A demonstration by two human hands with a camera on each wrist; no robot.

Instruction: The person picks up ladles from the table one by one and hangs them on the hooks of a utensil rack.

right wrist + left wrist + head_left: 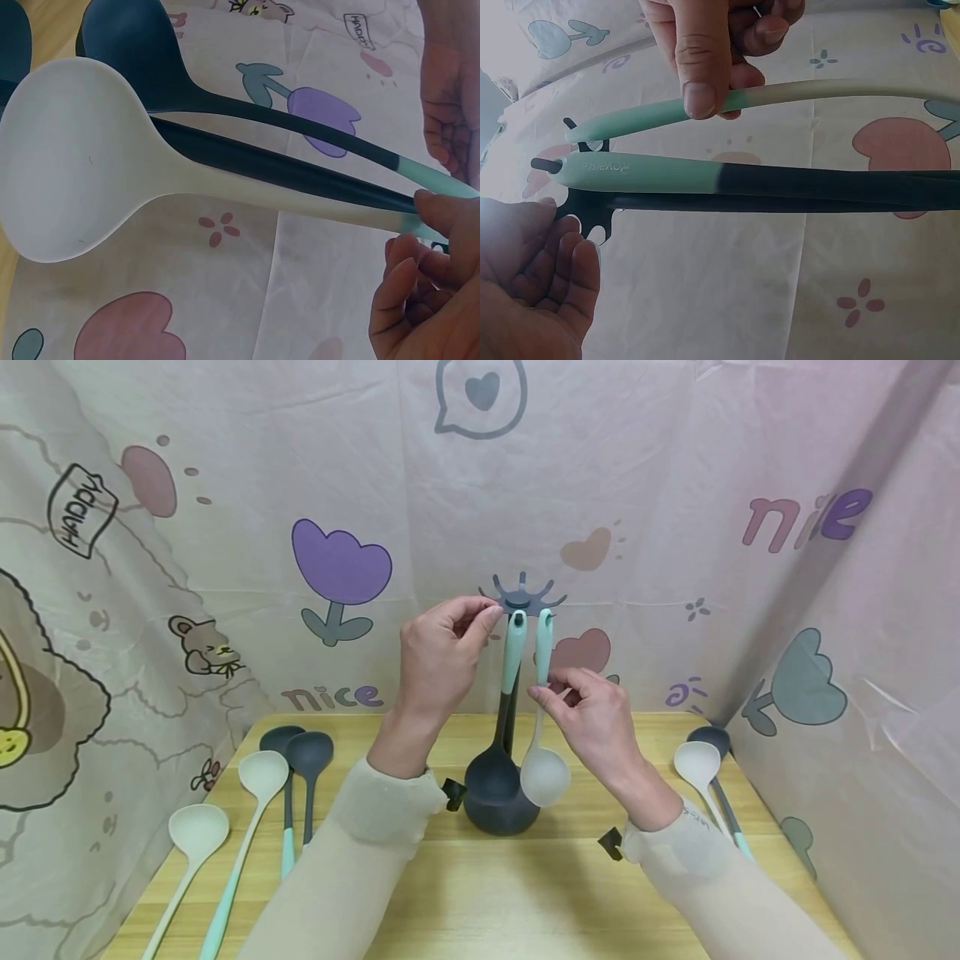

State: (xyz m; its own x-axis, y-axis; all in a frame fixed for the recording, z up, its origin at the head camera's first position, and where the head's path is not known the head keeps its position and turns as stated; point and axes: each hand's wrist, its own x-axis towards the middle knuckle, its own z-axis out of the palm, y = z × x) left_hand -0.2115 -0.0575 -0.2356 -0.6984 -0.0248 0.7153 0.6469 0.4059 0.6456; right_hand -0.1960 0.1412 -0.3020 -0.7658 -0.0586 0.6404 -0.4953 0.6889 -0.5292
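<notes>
A dark utensil stand (pixel 501 820) with a ring of curved hooks stands in the middle of the table. My left hand (pixel 444 647) pinches one of the hooks at its top. On a front hook hangs a dark ladle (pixel 492 775) with a mint handle, the hook tip poking through its hole. To its right, my right hand (pixel 596 714) pinches a white ladle (pixel 546 778) low on its mint handle, bowl down. In the left wrist view the end of the white ladle's handle (pixel 637 120) is right at another hook.
At the table's left lie two white ladles (pixel 262 775) and two dark utensils (pixel 309 753) with rounded heads. On the right, another white ladle (pixel 697 763) overlaps a dark utensil (pixel 711 739). A printed cloth (pixel 645 460) hangs behind and along both sides.
</notes>
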